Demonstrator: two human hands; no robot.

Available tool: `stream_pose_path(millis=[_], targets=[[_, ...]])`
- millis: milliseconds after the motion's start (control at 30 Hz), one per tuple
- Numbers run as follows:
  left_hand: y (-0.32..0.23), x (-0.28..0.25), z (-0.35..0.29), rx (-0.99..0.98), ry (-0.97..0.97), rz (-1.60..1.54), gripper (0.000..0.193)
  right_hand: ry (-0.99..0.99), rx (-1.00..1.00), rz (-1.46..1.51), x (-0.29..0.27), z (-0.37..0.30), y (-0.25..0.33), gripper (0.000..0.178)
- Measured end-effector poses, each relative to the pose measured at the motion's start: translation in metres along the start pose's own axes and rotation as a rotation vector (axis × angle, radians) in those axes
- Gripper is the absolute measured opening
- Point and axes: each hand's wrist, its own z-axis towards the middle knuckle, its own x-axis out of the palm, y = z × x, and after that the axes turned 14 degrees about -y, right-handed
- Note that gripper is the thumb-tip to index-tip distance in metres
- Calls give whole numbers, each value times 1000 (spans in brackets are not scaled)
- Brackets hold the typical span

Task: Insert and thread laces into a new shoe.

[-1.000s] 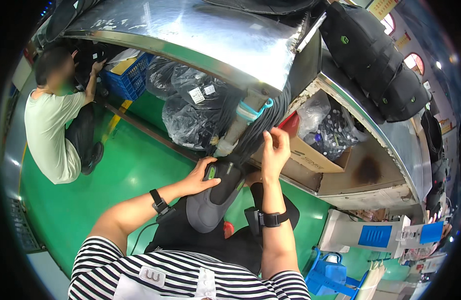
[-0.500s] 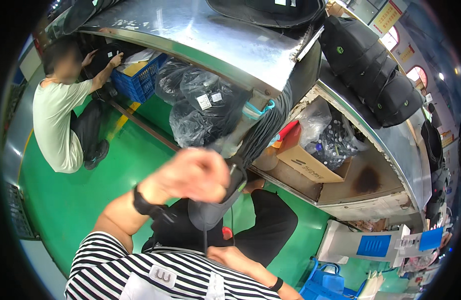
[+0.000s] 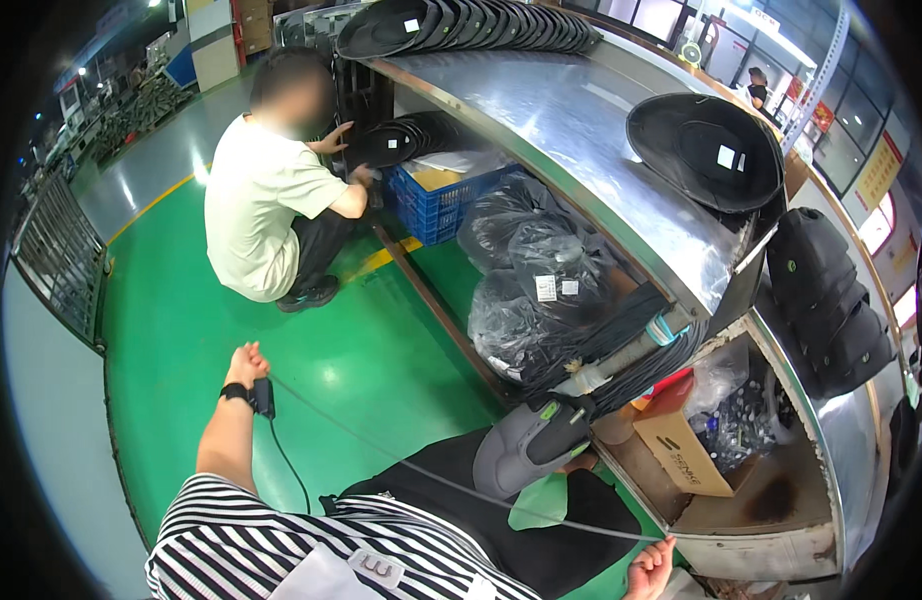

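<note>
Glossy green floor lay beyond black fabric trousers; left fingers and right fingers, both curled closed, gripped a thin grey cord stretched between them, across the trousers.

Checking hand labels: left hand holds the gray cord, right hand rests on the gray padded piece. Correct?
One slip: in the head view the right hand is off the gray padded piece, gripping the gray cord too. The left hand does hold it.
</note>
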Motion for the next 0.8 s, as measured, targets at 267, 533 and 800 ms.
stream_pose_path(millis=[267, 533, 800], targets=[[-22, -68, 9, 22, -221, 14, 31, 35, -928, -538, -87, 68, 22, 34], [-100, -43, 70, 521, -410, 403, 18, -314, -740, -190, -222, 206, 72, 37], [270, 132, -293, 563, 1163, 1303, 16, 577, -346, -829, 62, 52, -140, 20]])
